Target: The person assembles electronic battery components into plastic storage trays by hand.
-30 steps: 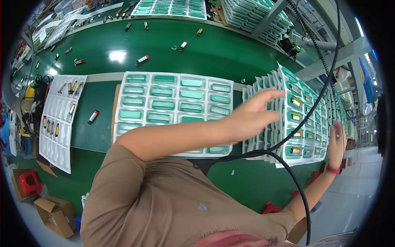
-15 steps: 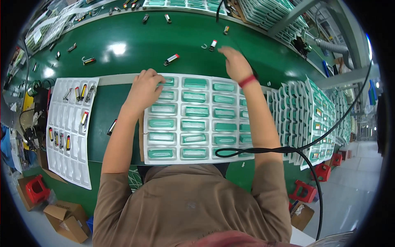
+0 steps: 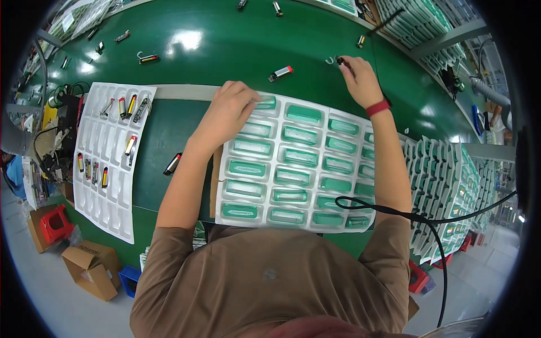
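Observation:
My right hand reaches over the green table, its thumb and fingers pinched on a small battery unit. Only the unit's dark end shows; the fingers cover the rest. A small pale curved strip lies just left of it. My left hand rests at the far left corner of a white moulded tray, fingers curled over a compartment that holds a green piece. Whether those fingertips grip the piece or only touch it is hidden. Green pieces sit in the tray's other visible compartments.
On the left stands a second white tray with several battery units. A loose unit lies between the trays, another beyond them. Stacked filled trays stand at right. A black cable crosses above my right forearm.
My right hand, fingers apart before, has closed on the battery unit that lay beside the pale strip. The whole view has shifted. My left hand stays at the tray's far left corner.

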The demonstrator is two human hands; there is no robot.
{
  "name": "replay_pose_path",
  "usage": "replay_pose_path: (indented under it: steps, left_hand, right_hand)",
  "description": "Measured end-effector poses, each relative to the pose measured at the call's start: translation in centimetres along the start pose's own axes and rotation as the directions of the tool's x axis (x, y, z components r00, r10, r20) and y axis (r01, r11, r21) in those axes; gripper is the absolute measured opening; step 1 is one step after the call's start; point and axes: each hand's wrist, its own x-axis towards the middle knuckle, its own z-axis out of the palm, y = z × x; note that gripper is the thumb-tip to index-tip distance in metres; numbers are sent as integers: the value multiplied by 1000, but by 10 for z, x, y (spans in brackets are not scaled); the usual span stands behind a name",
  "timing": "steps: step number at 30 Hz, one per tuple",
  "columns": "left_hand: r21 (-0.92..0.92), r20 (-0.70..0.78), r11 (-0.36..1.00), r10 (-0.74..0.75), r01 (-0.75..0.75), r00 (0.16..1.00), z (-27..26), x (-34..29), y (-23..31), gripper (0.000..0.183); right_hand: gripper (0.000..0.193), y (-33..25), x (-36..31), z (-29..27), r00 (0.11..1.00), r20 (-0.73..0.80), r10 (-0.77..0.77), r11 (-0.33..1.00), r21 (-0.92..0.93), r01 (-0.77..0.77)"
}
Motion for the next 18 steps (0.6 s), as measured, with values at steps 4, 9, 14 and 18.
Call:
replay_pose_path:
  steps: [4,9,14,18]
  left_hand:
    - [-676,9,706,-281,213,960,-3,4,5,18]
    - [-895,425,-45,-384,443,820,-10,4,18,29]
    - [-883,469,-132,-251,450,847,-6,5,7,40]
    - [-907,413,-139,-97,399,906,1,1,-3,45]
  right_hand:
    - [28,-95,-20,-37,957,182,225,689,665,-288]
    - [30,-164,-30,-40,943,317,105,511,796,-325]
    - [27,-171,-35,-34,979,188,74,699,691,-185]
    - [26,-177,-34,-28,983,-31,-181,852,494,172]
